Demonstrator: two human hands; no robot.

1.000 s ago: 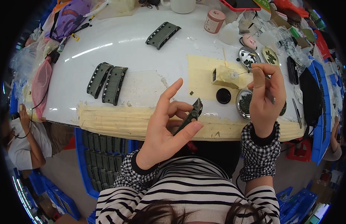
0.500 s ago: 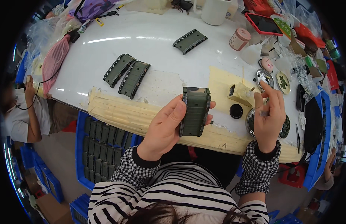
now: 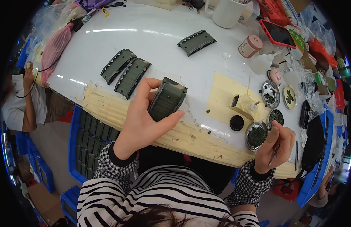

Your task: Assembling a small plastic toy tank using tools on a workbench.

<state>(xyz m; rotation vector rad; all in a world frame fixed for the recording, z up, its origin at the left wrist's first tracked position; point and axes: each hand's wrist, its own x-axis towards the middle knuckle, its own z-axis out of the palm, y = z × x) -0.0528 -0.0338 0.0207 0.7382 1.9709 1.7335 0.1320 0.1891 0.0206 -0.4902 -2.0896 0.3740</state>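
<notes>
My left hand (image 3: 135,117) grips a dark green ridged, curved plastic part (image 3: 168,97) by its sides, tilted over the table's near edge. At the right, my right hand (image 3: 275,147) is closed with fingertips together, beside a round metal dish (image 3: 248,143) of small dark green pieces. A thin metal tool (image 3: 274,154) shows in its curled fingers; its exact kind is not clear. Two similar green parts (image 3: 118,66) lie side by side on the left, and another single green part (image 3: 197,42) lies farther back.
A second metal dish (image 3: 264,99), a pale lid (image 3: 284,99) with green bits, a small yellowish bottle (image 3: 246,107) and a black cap (image 3: 236,123) stand on the right. A blue crate (image 3: 72,151) of green parts sits below left. Behind are a white mug (image 3: 225,14) and a phone (image 3: 277,33).
My left hand has moved left with the green part and tilted it. My right hand has come down toward me, its fingers curled in, uncovering the dishes.
</notes>
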